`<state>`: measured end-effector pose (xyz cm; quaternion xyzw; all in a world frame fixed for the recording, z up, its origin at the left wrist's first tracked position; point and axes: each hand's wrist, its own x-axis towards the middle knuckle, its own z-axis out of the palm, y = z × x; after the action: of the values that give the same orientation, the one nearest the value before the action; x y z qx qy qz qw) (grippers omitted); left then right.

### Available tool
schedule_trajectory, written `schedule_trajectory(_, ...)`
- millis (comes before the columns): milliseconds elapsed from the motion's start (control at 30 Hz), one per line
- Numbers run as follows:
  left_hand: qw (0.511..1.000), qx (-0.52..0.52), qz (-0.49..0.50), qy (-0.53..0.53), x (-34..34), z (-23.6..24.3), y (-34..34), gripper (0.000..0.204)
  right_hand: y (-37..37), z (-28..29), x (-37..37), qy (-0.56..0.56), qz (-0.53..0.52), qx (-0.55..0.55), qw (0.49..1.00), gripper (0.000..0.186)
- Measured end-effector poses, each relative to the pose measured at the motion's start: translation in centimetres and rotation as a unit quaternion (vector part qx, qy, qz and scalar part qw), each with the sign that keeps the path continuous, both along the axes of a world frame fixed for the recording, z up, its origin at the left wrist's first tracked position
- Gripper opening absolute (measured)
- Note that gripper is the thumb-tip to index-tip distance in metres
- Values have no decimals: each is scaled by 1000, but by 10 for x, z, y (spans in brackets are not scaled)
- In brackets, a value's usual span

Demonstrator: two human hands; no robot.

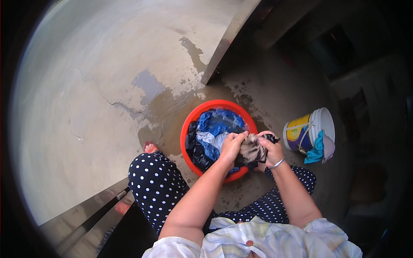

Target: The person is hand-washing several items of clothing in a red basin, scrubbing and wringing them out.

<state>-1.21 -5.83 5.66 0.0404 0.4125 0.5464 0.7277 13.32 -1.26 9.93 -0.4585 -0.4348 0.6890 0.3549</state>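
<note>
A red basin (pixel 188 129) stands on the floor between my knees, with wet laundry in soapy water. Over its right side I hold a bunched beige and black striped cloth (pixel 253 149). My left hand (pixel 232 147) grips the cloth's left end, fingers closed. The other end is in my right hand (pixel 272 151), also closed, with a silver bangle at the wrist. Blue cloth (pixel 211 124), a pale grey-white cloth (pixel 211 139) and black cloth (pixel 195 155) lie in the basin. Whatever sits directly under my hands is hidden.
Right of the basin a white, yellow and blue bucket (pixel 297 131) is tipped toward the right, with a turquoise cloth (pixel 315 149) and a pale lilac cloth (pixel 328 149) over its rim. A door edge (pixel 219 53) stands beyond the basin. The concrete floor (pixel 107 64) has wet patches.
</note>
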Motion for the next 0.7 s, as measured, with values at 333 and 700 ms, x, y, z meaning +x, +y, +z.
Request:
schedule_trajectory(333, 784, 338, 125, 505, 11, 86, -15, 29, -18, -14, -12, 299, -14, -141, 944, 30)
schedule_trajectory(700, 609, 507, 9, 610, 11, 99, -36, 16, -5, 20, -42, 101, 204, -426, 876, 22)
